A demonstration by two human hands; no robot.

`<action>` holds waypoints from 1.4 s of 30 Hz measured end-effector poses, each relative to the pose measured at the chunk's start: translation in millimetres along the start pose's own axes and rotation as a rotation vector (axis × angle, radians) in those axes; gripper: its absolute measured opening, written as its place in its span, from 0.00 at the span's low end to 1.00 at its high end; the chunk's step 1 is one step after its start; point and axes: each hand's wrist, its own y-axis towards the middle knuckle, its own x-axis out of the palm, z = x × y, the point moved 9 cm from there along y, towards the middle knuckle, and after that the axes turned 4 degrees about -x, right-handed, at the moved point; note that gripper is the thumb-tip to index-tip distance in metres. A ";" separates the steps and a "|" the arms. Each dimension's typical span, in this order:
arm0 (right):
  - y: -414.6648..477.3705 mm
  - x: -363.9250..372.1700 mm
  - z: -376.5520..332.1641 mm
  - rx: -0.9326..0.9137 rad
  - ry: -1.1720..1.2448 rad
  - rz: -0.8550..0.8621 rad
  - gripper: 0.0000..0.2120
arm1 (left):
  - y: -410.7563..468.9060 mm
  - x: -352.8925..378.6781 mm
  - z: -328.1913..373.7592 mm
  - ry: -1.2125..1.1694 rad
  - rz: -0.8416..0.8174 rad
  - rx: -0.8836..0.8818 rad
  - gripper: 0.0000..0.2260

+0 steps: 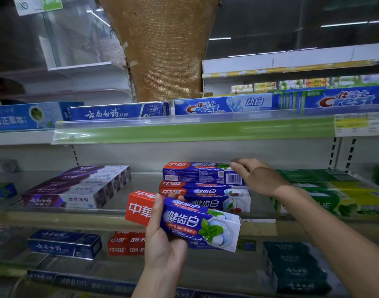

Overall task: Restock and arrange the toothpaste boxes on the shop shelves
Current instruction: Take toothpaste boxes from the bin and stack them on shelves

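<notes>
Your left hand (162, 237) grips a mint toothpaste box (184, 222), ready to stock. Just beyond, your right hand (255, 177) clasps the top box (202, 173) of the stack (205, 194), squaring it.

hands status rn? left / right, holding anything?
Left hand: closed around a red-and-blue toothpaste box, held in front of the shelf.
Right hand: fingers on the right end of the top box of the stack; grip cannot be told.
</notes>
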 end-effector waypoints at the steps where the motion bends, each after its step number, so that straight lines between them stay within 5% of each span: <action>1: 0.8 -0.2 0.8 -0.005 0.002 0.000 0.19 | 0.6 2.2 1.1 0.016 0.003 0.009 0.19; 12: 1.5 0.7 -2.8 -0.045 -0.017 0.019 0.19 | 8.1 12.2 7.6 0.044 0.001 0.067 0.22; 25: 2.6 -2.5 -4.5 -0.021 0.234 -0.044 0.27 | 1.7 -1.8 10.7 0.028 0.050 0.060 0.20; 29: 1.8 -13.0 -16.2 -0.056 0.202 -0.081 0.19 | 1.3 -3.7 13.5 0.042 0.043 0.065 0.18; 42: -4.4 -26.8 -2.5 -0.215 0.326 0.251 0.13 | -2.2 3.8 15.7 0.029 0.026 0.076 0.15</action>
